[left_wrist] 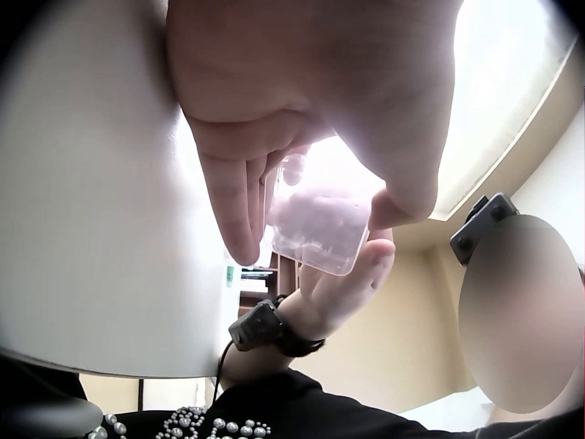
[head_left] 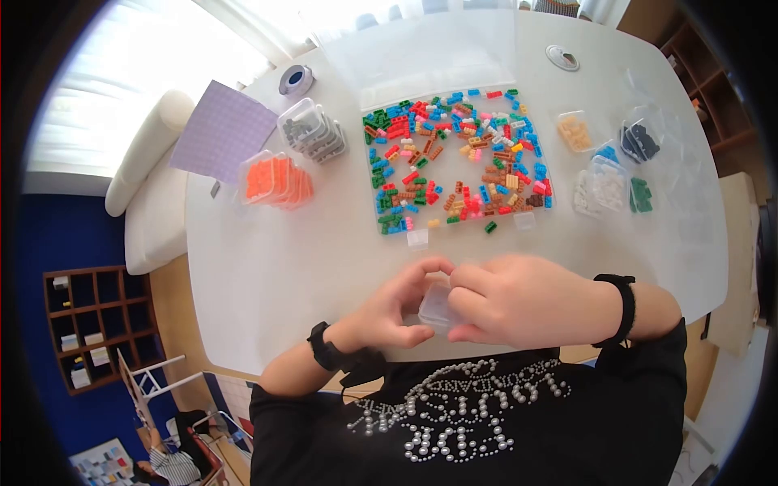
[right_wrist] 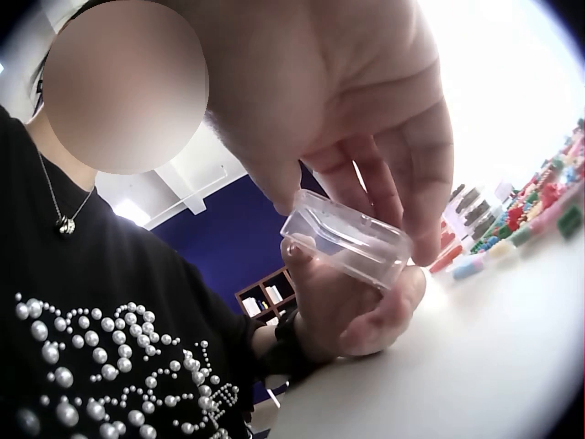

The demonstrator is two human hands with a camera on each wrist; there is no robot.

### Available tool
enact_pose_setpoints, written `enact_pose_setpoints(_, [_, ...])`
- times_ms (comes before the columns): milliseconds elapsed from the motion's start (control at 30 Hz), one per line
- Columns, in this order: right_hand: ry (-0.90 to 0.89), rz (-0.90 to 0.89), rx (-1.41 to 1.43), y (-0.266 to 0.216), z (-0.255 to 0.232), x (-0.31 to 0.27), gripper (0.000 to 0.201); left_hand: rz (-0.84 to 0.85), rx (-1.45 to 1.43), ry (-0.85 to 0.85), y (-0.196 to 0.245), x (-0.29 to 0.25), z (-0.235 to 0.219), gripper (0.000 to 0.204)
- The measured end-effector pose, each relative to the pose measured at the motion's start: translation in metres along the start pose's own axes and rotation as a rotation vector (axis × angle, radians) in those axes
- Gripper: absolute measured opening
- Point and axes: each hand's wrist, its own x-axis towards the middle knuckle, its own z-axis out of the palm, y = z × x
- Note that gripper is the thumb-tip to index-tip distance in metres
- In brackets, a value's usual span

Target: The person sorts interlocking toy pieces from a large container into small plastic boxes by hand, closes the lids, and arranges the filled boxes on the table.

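Between both hands, close to the table's near edge, is a small clear plastic box (head_left: 438,307). My left hand (head_left: 395,306) grips it from the left, thumb on the near side and fingers on the far side. From above and the right, my right hand (head_left: 527,298) pinches the box, its fingers covering part of it in the head view. In the right wrist view the clear box (right_wrist: 347,240) is tilted, with the right thumb at one end and the left hand (right_wrist: 352,311) beneath it. The left wrist view shows its see-through wall (left_wrist: 320,233) between left thumb and fingers.
Beyond the hands lies a wide clear case (head_left: 374,229) of mixed coloured bricks, its lid raised. Boxes of orange pieces (head_left: 271,180) and grey pieces (head_left: 308,130) stand left, near a purple sheet (head_left: 223,130) and tape roll (head_left: 297,79). More filled boxes (head_left: 608,185) stand right.
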Motion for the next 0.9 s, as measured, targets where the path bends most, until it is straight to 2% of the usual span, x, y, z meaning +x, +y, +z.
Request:
enact_pose_setpoints(67, [-0.040,-0.017,-0.001,-0.002,0.000,-0.001,0.033,-0.104,-0.023,-0.076,0.002,0.000,-0.001,0.083])
enact_pose_setpoints(200, [-0.060,-0.010,0.032,-0.006,0.002,-0.001,0.034,-0.083,-0.051,-0.097,0.001,0.003,0.000,0.080])
enact_pose_setpoints(300, [-0.037,-0.044,0.040,-0.008,0.003,-0.001,0.035,-0.097,0.083,-0.131,0.005,0.003,0.000,0.078])
enact_pose_setpoints(367, [0.000,-0.065,0.056,-0.008,0.003,-0.001,0.035,-0.224,0.122,-0.181,0.012,0.006,0.001,0.081])
enact_pose_setpoints(400, [-0.029,-0.039,0.080,-0.008,0.001,-0.001,0.035,-0.223,0.122,-0.181,0.012,0.007,-0.001,0.081])
enact_pose_setpoints(467, [-0.058,-0.012,0.103,-0.008,0.001,-0.001,0.035,-0.092,0.439,-0.391,0.012,0.009,-0.006,0.084])
enact_pose_setpoints(500, [-0.020,-0.027,0.080,-0.009,0.001,-0.002,0.034,-0.090,0.439,-0.391,0.013,0.008,-0.003,0.084])
enact_pose_setpoints(567, [0.015,-0.044,0.058,-0.010,-0.001,-0.002,0.034,-0.243,-0.053,-0.131,0.017,0.003,0.005,0.088])
enact_pose_setpoints(667, [0.027,-0.042,0.035,-0.011,-0.005,-0.001,0.031,-0.166,-0.213,-0.086,0.015,0.005,0.003,0.088])
enact_pose_setpoints(800, [0.042,-0.079,0.018,-0.008,-0.006,-0.003,0.021,-0.132,-0.242,-0.117,0.009,0.004,0.000,0.087])
enact_pose_setpoints(867, [0.037,-0.109,0.028,-0.004,-0.009,-0.004,0.018,-0.204,-0.056,-0.277,0.012,0.005,-0.001,0.084])
enact_pose_setpoints(900, [0.050,-0.097,0.033,0.000,-0.012,-0.004,0.016,-0.205,-0.057,-0.277,0.012,0.004,0.000,0.084])
